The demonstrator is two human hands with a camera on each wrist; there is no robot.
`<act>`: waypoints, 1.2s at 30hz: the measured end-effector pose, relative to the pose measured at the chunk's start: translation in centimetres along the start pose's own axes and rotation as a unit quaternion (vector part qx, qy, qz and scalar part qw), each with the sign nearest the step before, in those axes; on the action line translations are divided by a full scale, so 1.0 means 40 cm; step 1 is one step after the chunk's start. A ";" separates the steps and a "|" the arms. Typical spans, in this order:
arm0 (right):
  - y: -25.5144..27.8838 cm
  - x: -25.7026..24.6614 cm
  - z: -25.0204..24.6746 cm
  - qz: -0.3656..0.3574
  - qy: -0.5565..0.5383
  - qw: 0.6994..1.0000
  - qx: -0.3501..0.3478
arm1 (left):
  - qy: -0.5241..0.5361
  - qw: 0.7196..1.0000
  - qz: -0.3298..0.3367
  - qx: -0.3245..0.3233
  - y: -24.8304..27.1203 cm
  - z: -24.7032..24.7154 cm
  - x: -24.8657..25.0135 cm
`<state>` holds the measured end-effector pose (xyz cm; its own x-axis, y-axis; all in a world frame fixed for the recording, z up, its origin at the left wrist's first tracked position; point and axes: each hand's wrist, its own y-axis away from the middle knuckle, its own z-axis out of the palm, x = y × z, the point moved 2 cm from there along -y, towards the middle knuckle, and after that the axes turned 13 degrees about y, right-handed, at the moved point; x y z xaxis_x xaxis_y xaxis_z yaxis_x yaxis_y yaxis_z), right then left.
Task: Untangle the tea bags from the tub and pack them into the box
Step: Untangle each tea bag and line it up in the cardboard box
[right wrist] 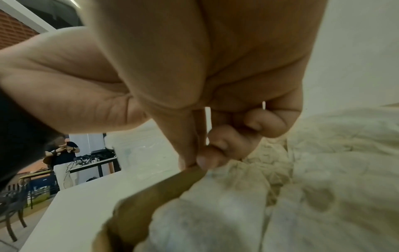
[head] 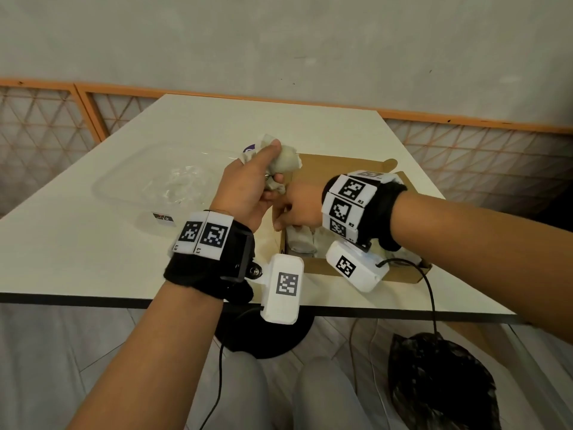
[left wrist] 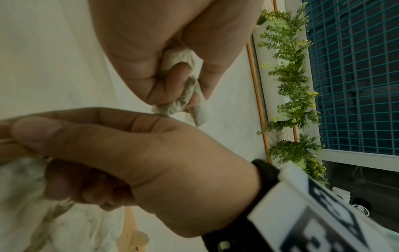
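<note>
My left hand [head: 263, 178] is raised above the table and grips a crumpled clump of pale tea bags [head: 286, 159], also squeezed in its fist in the left wrist view [left wrist: 179, 85]. My right hand [head: 283, 217] sits at the left wall of the cardboard box [head: 347, 169], fingers curled. Its thumb and index finger meet on the wall's rim [right wrist: 172, 184], with the other fingers tucked inside over the packed tea bags [right wrist: 323, 170]. More tea bags [head: 302, 240] lie in the box's near end. The clear plastic tub [head: 130, 181] stands left of the box with a few pale bits in it.
The white table [head: 93, 249] ends just before my wrists; its front edge is dark. A small printed tag [head: 162, 218] lies near the tub. Below the table are a black round base [head: 273, 339] and a dark bag [head: 434, 383]. Cables hang from both wrist cameras.
</note>
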<state>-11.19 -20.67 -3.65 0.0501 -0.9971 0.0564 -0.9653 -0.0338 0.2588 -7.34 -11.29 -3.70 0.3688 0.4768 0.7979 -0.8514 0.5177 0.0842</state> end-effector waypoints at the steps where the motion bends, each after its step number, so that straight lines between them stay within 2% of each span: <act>1: -0.004 0.000 0.000 -0.001 0.000 1.000 -0.002 | 0.003 1.000 0.001 -0.001 0.000 -0.001 -0.001; 3: -0.010 0.009 -0.001 0.006 -0.038 0.999 -0.006 | 0.009 1.000 0.001 0.000 0.002 -0.006 0.001; 5: -0.008 0.029 0.003 0.045 -0.165 0.985 -0.006 | 0.009 1.000 0.001 0.000 0.003 -0.011 0.005; 7: 0.002 0.053 0.013 0.087 -0.336 0.938 -0.022 | 0.011 1.000 0.000 0.000 0.003 -0.016 0.010; 9: 0.013 0.083 0.036 0.116 -0.416 0.900 -0.051 | 0.016 1.000 -0.001 -0.001 0.002 -0.020 0.012; 11: 0.022 0.111 0.060 0.156 -0.382 0.909 -0.059 | 0.017 1.000 -0.006 -0.004 0.002 -0.020 0.010; 14: 0.047 0.134 0.054 0.204 -0.231 0.951 0.012 | 0.018 1.000 -0.015 -0.009 0.002 -0.014 0.005; 16: 0.064 0.123 0.036 0.190 -0.173 0.964 0.070 | 0.017 1.000 -0.020 -0.009 0.003 -0.008 0.001; 19: 0.073 0.087 0.019 0.135 -0.162 0.970 0.119 | 0.011 0.999 -0.027 -0.013 0.006 0.007 -0.007; 24: 0.053 0.034 0.015 0.061 -0.113 0.990 0.059 | 0.002 0.999 -0.029 -0.016 0.006 0.014 -0.018; 26: 0.041 0.027 0.014 0.061 -0.122 0.989 0.058 | -0.001 1.000 -0.029 -0.011 0.005 0.014 -0.018; 29: 0.037 0.033 0.000 0.089 -0.148 0.982 0.078 | 0.003 1.000 -0.027 -0.009 0.007 0.014 -0.017; 32: 0.049 0.062 -0.007 0.128 -0.181 0.973 0.058 | 0.010 0.999 -0.036 -0.009 0.009 0.012 -0.017; 35: 0.059 0.102 0.020 0.190 -0.135 0.972 0.027 | 0.034 0.998 -0.045 -0.008 0.010 0.011 -0.020; 36: 0.058 0.106 0.029 0.189 -0.128 0.973 0.029 | 0.035 0.998 -0.046 -0.007 0.010 0.011 -0.022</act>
<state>-13.54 -25.04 -3.95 -0.3698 -0.9230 -0.1066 -0.9155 0.3424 0.2112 -8.17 -11.83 -4.10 0.4708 0.4753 0.7432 -0.8074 0.5717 0.1458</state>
